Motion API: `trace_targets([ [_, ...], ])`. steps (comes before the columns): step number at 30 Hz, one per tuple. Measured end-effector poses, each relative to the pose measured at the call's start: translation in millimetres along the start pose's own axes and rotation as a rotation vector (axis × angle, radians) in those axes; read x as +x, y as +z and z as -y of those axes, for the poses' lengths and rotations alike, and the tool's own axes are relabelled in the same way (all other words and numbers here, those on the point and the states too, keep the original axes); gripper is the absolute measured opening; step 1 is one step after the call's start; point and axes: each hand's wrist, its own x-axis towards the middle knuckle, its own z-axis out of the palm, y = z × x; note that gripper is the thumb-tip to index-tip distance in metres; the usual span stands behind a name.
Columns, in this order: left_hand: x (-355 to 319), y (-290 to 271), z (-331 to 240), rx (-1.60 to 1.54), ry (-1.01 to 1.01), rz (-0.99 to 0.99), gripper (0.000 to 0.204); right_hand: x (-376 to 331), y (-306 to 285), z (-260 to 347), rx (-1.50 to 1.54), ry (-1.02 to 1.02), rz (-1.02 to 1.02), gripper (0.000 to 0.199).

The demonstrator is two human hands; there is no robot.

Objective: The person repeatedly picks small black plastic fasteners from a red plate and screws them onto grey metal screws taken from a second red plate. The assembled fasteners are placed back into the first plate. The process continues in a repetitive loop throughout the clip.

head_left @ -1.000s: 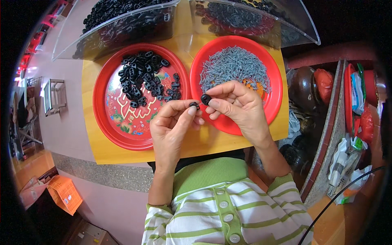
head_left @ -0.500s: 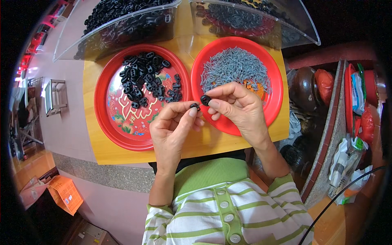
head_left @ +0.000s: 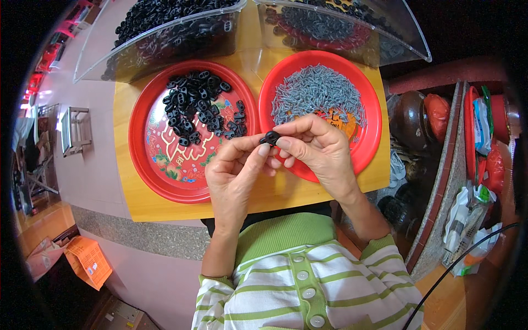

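Close together over the table's front, both my hands pinch small black plastic parts (head_left: 269, 137), which now meet between the fingertips. My left hand (head_left: 234, 170) is closed, thumb and forefinger on a black two-holed piece. My right hand (head_left: 322, 157) is closed on a rounded black piece pressed against it. Fingers cover most of both parts. Left of the hands, similar black pieces (head_left: 192, 102) lie heaped on a red patterned tray (head_left: 137, 148). A red round tray (head_left: 373, 140) on the right holds many thin grey metal pieces (head_left: 316, 91), like springs or screws.
Two clear plastic bins stand at the back, the left bin (head_left: 176, 41) full of black pieces, the right bin (head_left: 330, 33) also holding dark parts. All rest on a yellow wooden table (head_left: 165, 212). Jars (head_left: 410, 118) and bagged goods sit right; a stool (head_left: 74, 131) stands left.
A thin metal bit showed between the two black pieces before. My right hand has brought its piece down and left against the left hand's piece, and the gap has closed.
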Motion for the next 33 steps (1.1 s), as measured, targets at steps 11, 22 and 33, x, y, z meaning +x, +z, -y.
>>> trace_targets([
  [11, -1, -4, 7, 0.022, 0.037, 0.019, 0.016, -3, 4, -15, 0.008, -0.081, -0.032, 0.011],
  [22, -1, 1, 10, -0.052, -0.022, -0.216, 0.01, -4, 13, 3, -0.627, -0.442, -0.061, 0.033],
  [33, 0, 12, 16, -0.121, 0.184, -0.014, 0.026, -4, 1, 12, -0.646, -0.468, -0.064, 0.028],
])
